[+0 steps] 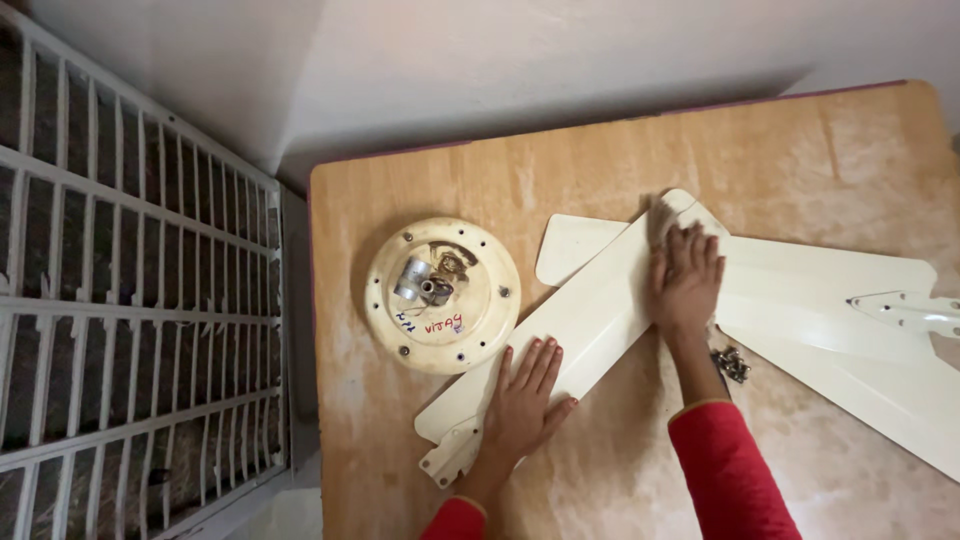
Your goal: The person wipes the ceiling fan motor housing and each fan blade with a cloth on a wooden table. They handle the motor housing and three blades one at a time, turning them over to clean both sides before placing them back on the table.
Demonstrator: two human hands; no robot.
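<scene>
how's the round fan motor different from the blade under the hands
The round motor housing is a disc with a metal hub at its centre; the fan blade is long and flat. The housing lies untouched, while the left hand and right hand press flat on the blade. Both are cream and rest on the wooden table.

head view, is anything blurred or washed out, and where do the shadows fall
Head view: mostly sharp; the right hand is slightly soft over a pale cloth on the fan blade. The cream motor housing casts a faint shadow to its upper left on the wooden table. The wall above looks washed out, and the window grille bows from lens distortion.
</scene>
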